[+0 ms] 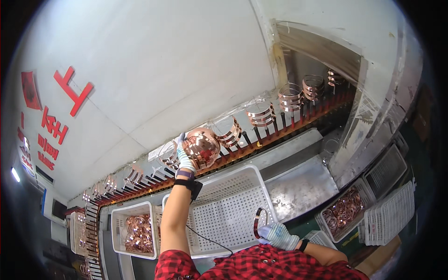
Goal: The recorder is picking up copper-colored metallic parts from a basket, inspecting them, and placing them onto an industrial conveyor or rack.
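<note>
The right hand (278,236) pinches a curved, glossy copper band (256,224) over a white perforated crate (219,224); the left hand (185,156) touches a mirror-bright copper dome (203,147) at the spindle conveyor (273,139), its grip unclear, below a pale wall (186,60).

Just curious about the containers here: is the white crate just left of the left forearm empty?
The white crate is partly filled: shiny copper-coloured rings lie heaped inside, below its rim.

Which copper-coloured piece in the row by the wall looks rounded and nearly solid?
The bulging piece immediately right of the left hand. Others, such as the banded piece to its right, show open gaps.
</note>
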Available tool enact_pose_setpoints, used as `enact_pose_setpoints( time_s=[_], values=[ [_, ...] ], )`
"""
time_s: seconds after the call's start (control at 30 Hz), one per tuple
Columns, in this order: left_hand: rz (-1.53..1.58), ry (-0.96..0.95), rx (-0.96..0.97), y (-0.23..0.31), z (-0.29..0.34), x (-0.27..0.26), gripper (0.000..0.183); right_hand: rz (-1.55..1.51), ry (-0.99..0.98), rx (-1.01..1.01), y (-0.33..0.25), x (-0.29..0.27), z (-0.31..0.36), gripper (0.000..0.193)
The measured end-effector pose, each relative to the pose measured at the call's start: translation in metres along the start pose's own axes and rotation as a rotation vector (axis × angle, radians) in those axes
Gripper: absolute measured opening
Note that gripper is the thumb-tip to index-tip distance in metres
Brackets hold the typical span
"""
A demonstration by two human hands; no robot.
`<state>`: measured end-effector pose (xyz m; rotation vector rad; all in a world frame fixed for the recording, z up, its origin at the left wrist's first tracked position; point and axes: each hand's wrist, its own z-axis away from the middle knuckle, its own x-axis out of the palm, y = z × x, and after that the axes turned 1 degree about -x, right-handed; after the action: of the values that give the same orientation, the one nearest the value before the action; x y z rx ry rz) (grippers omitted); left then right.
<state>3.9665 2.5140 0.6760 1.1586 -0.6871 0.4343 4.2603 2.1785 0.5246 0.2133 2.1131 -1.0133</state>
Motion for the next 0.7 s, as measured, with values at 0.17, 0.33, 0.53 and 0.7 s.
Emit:
enact_pose_setpoints(
  time_s=[0.17, 0.33, 0.53, 0.7],
  values=[
    [-0.033, -0.487, 0.033, 0.016, 0.056, 0.104, 0.05, 0.07, -0.17, 0.045, 0.004, 0.0, -0.002, 0.032],
    [-0.873, -0.384, 0.638, -0.027, 0.026, 0.114, 0.056, 0.064, -0.068, -0.001, 0.009, 0.008, -0.004, 0.026],
    [-2.622, -0.003, 1.054, -0.025, -0.065, 0.065, 0.062, 0.111, 0.024, 0.005, 0.018, 0.016, 0.001, 0.022],
    [-2.787, -0.122, 0.714, 0.018, -0.099, 0.072, 0.064, 0.096, 0.07, -0.062, 0.027, 0.019, 0.002, 0.021]
  ],
)
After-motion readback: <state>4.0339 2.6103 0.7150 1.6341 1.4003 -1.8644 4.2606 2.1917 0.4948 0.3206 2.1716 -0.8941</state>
